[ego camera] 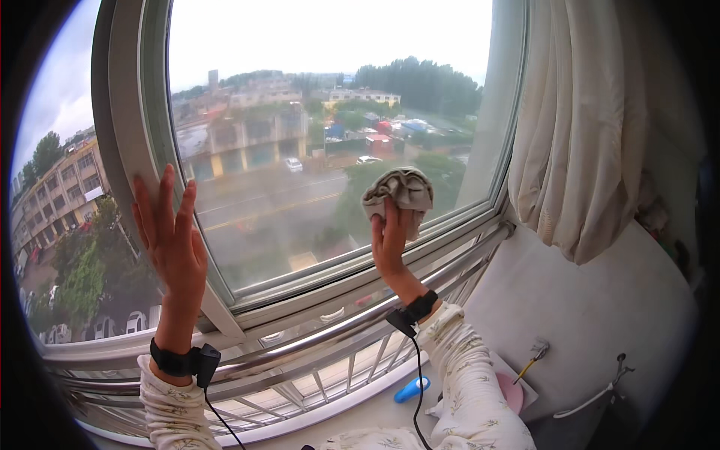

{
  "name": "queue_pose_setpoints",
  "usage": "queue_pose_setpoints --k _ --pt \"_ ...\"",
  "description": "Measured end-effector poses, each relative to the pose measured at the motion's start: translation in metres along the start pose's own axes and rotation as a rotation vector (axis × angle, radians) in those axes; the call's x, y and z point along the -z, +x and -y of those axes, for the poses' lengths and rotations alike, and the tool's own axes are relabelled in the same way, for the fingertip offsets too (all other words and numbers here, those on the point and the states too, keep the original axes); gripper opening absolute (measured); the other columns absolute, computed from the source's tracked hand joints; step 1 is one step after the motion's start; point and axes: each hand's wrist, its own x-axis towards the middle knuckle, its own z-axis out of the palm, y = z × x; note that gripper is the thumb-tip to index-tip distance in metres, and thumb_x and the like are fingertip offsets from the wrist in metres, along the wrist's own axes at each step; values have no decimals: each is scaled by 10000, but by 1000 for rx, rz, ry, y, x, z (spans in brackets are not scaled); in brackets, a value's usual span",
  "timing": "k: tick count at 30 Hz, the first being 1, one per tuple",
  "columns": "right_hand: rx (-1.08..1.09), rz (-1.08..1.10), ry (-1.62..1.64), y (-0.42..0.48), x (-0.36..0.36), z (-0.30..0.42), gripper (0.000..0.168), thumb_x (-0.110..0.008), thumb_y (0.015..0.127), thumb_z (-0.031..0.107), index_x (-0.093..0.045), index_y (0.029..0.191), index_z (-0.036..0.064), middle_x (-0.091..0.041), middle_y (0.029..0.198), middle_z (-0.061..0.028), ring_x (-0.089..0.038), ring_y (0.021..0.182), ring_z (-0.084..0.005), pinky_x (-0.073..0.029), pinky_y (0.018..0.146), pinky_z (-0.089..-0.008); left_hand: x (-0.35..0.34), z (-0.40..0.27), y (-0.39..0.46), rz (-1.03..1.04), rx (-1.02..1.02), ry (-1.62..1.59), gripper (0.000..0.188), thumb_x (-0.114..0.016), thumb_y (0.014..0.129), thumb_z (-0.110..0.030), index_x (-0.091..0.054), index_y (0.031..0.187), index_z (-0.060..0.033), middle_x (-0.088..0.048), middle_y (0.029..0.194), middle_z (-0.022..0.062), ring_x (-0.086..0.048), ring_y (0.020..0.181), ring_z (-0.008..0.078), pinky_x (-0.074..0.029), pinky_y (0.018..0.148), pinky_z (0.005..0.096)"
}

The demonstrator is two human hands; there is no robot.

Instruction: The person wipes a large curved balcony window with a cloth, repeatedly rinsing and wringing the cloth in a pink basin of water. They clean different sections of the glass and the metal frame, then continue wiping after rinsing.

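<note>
A crumpled beige-grey cloth (406, 190) is bunched in my right hand (391, 236), up against the lower right part of the window pane (270, 208). The glass looks hazy and streaked. My left hand (171, 242) rests with fingers spread on the upright window frame (132, 107), left of the pane, and holds nothing. Both wrists carry black straps with a small box and a cable.
A metal guard rail (315, 346) runs below the window. Gathered curtains (574, 129) hang at the right. Lower down are a blue object (412, 390), a pink round item (509, 392) and a wall tap (620, 368) with a white hose.
</note>
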Motion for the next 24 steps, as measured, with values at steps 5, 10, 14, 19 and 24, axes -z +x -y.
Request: queue_pose_setpoints --k 5,10,14,19,24 --pt "565 245 100 75 -13 40 225 -767 736 285 -650 917 218 -433 1473 -104 -333 1394 -381 -318 1021 -593 8 9 -2 46 -29 61 517 -378 882 -22 -538 1366 -106 -434 1495 121 -263 1442 416 -197 1179 554" --pt "281 -78 81 185 14 -39 342 -655 864 142 -598 1194 73 -478 1308 -223 -431 1195 -472 -369 961 -552 2 1 1 23 18 44 534 -429 833 25 -571 1316 -152 -444 1492 93 -258 1446 426 -186 1161 586" --pt "243 -146 11 203 29 -64 391 -618 872 103 -578 1255 31 -503 1266 -219 -464 1158 -467 -390 947 -556 2 3 -2 36 29 87 504 -477 835 -2 -570 1307 -153 -442 1494 79 -260 1443 428 -197 1164 580" --pt "734 238 102 176 -5 54 232 -690 827 165 -637 1054 164 -475 1429 -64 -391 1356 -375 -371 1005 -555 11 2 -2 77 41 95 499 -491 829 -14 -572 1306 -141 -446 1488 87 -264 1440 433 -198 1162 578" --pt "996 154 132 221 -34 97 213 -667 840 239 -596 1040 253 -448 1484 -11 -341 1419 -292 -343 1055 -532 11 -2 0 88 58 73 473 -521 821 -7 -591 1276 -114 -449 1482 100 -266 1439 432 -216 1157 570"
